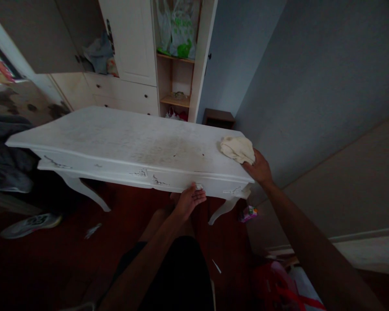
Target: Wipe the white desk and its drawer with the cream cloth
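Note:
In the head view, a white desk [116, 129] with curved legs stands in front of me, its top smudged grey-brown around the middle. My left hand [190, 201] is at the front of the right drawer [176, 182], its fingers closed at the small drawer knob [199, 186]. Over the desk's right end, my right hand [261, 169] grips a crumpled cream cloth [238, 149] that lies on the top. Two small dark specks sit on the smudged area.
Behind the desk rises a white wardrobe [132, 43] with shelves holding plastic bags [181, 30]. A grey wall [311, 86] bounds the right side. On the floor are a shoe [32, 225], a small pink box [248, 213] and a red bag [275, 285]. Dark fabric [6, 151] hangs at left.

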A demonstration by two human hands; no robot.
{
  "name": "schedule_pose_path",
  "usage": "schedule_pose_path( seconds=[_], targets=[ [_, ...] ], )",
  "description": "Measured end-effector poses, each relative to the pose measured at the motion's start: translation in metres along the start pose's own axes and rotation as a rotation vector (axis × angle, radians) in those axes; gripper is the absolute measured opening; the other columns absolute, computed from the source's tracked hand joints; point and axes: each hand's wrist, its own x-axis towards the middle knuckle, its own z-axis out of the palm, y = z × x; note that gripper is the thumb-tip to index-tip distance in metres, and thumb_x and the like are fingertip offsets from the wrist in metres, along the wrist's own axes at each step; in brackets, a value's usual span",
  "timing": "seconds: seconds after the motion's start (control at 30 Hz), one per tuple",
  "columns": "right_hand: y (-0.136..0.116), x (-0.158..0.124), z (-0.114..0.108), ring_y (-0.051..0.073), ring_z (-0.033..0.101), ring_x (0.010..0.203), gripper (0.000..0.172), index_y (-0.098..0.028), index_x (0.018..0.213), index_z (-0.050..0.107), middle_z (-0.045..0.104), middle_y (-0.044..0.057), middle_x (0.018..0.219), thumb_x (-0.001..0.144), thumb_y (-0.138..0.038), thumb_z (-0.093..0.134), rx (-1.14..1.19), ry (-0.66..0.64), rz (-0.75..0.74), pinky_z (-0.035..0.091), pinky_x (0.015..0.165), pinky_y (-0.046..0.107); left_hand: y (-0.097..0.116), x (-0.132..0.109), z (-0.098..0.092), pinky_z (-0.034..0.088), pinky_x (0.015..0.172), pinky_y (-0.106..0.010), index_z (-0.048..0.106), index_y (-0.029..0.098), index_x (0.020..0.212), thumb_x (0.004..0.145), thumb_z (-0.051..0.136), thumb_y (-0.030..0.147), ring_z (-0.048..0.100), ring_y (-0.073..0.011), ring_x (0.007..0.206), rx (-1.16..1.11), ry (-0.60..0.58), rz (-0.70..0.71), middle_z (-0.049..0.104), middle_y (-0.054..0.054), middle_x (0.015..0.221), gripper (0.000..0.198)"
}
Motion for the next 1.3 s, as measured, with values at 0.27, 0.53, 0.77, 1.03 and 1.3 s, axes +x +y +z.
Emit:
schedule_pose_path(
  seconds=[0.27, 0.53, 0.77, 1.03, 1.3],
  targets=[
    [0.002, 0.000, 0.000, 0.036, 0.060, 0.117, 0.066, -0.020, 0.138, 0.050, 0.062, 0.014, 0.132, 0.078, -0.045, 0.062, -0.031, -0.032, 0.032, 0.048, 0.100, 0.055, 0.004, 0.018, 0.003, 0.057, 0.082, -0.038, 0.064, 0.011, 0.077, 0.092, 0.061, 0.032, 0.067, -0.0191, 0.067, -0.024, 0.015, -0.011, 0.070, -0.012, 0.072, 0.026],
    [-0.003, -0.001, -0.002, 0.038, 0.060, 0.116, 0.064, -0.022, 0.135, 0.052, 0.063, 0.014, 0.132, 0.076, -0.046, 0.063, -0.023, -0.014, 0.027, 0.048, 0.100, 0.057, 0.008, 0.023, 0.004, 0.055, 0.086, -0.041, 0.066, 0.011, 0.083, 0.088, 0.066, 0.038, 0.068, -0.0197, 0.069, -0.055, 0.008, -0.059, 0.070, -0.012, 0.073, 0.027],
    [-0.010, -0.006, -0.007, 0.036, 0.064, 0.107, 0.058, -0.021, 0.126, 0.059, 0.068, 0.014, 0.122, 0.073, -0.044, 0.061, -0.063, 0.022, 0.071, 0.052, 0.094, 0.054, 0.019, -0.011, -0.013, 0.057, 0.079, -0.038, 0.068, 0.011, 0.080, 0.084, 0.069, 0.032, 0.068, -0.0198, 0.068, 0.078, -0.043, -0.027, 0.071, -0.011, 0.072, 0.021],
    [-0.020, -0.032, -0.006, 0.037, 0.062, 0.106, 0.054, -0.019, 0.123, 0.057, 0.067, 0.015, 0.117, 0.073, -0.039, 0.056, -0.152, 0.150, 0.011, 0.051, 0.092, 0.056, 0.119, -0.063, -0.023, 0.055, 0.066, -0.031, 0.071, 0.013, 0.091, 0.072, 0.076, 0.040, 0.064, -0.0157, 0.063, 0.515, -0.093, 0.501, 0.071, -0.005, 0.075, 0.033],
    [-0.045, -0.041, -0.020, 0.041, 0.059, 0.112, 0.084, -0.012, 0.151, 0.031, 0.063, 0.022, 0.122, 0.077, -0.042, 0.059, -0.311, 0.013, -0.019, 0.048, 0.094, 0.056, 0.252, -0.015, -0.041, 0.052, 0.080, -0.034, 0.069, 0.013, 0.091, 0.077, 0.056, 0.027, 0.066, -0.0203, 0.076, 1.222, 0.267, 0.977, 0.071, -0.007, 0.081, 0.024]
  ],
)
